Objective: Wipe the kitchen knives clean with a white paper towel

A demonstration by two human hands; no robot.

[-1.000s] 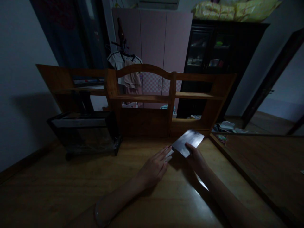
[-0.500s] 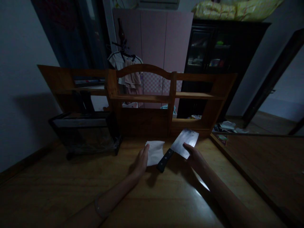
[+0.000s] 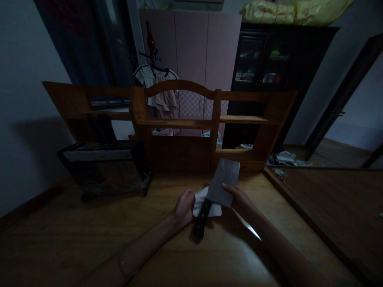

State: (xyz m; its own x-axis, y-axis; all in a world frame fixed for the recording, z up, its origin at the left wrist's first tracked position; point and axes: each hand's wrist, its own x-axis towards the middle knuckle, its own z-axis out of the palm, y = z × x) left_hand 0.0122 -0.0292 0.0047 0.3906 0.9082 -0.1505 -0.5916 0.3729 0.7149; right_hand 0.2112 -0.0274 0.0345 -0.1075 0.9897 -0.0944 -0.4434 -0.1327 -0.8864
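Observation:
My right hand (image 3: pixel 241 198) pinches the wide blade of a cleaver (image 3: pixel 224 181), thumb on the upper face. The cleaver's black riveted handle (image 3: pixel 202 219) points down and toward me, and no hand is on it. With its fingers closed, my left hand (image 3: pixel 184 207) grips a white paper tissue (image 3: pixel 200 197). The tissue lies partly behind the cleaver where blade and handle meet; whether it touches the steel I cannot tell. Both hands are held over the wooden tabletop (image 3: pixel 167 251).
A black knife rack (image 3: pixel 101 167) with dark handles sticking up stands at the left. Along the table's back runs a wooden shelf unit (image 3: pixel 179 123). A raised wooden edge (image 3: pixel 299 207) borders the right side. Pink cabinets (image 3: pixel 191 52) and a dark cupboard stand behind.
The cleaver has shifted left and toward me and its blade has turned more upright. My left hand has brought the tissue right and down, behind the cleaver.

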